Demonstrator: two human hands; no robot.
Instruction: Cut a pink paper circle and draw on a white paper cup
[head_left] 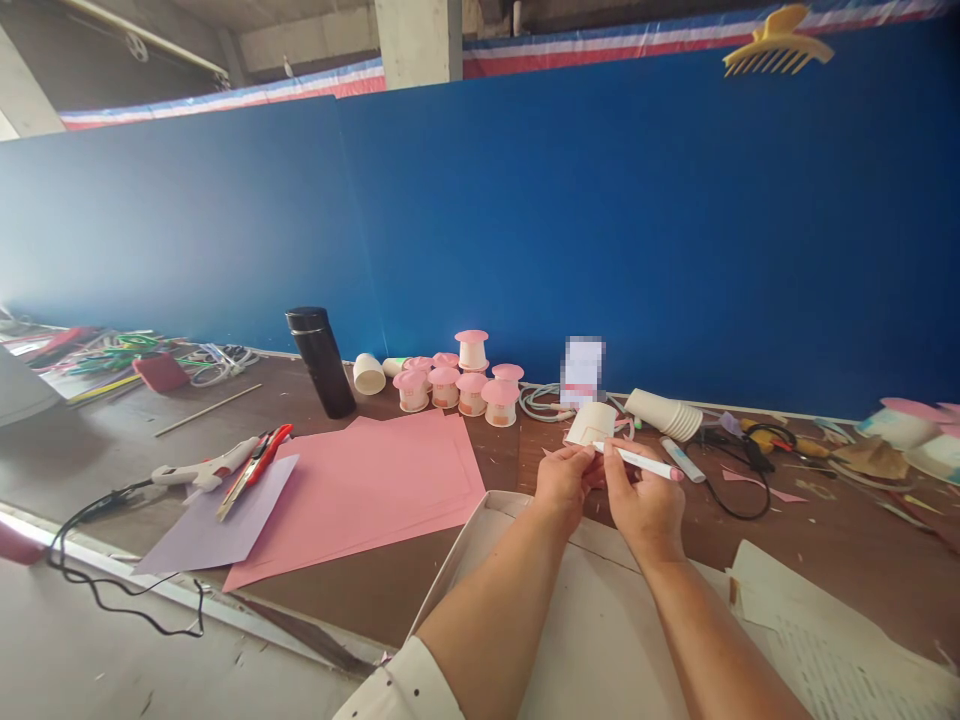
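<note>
A white paper cup [592, 422] is tipped on its side in front of me, with faint lines drawn on its wall. My left hand [562, 482] is closed on the cup at its near edge. In my right hand [651, 505] is a white marker pen [639, 461] with a pink end, its tip at the cup's wall. Behind and to the left stand several finished-looking paper cups [471, 392] with pink round tops and small drawn details. To the right lies a stack of nested white paper cups [664, 414].
Pink paper sheets [375, 490] and a lilac sheet [225, 530] lie left, with a red utility knife [255, 468] and a hot glue gun [202, 470] on top. A black bottle [322, 365] stands behind. A shallow cardboard box [600, 620] sits under my forearms; a blue partition [600, 220] rises behind.
</note>
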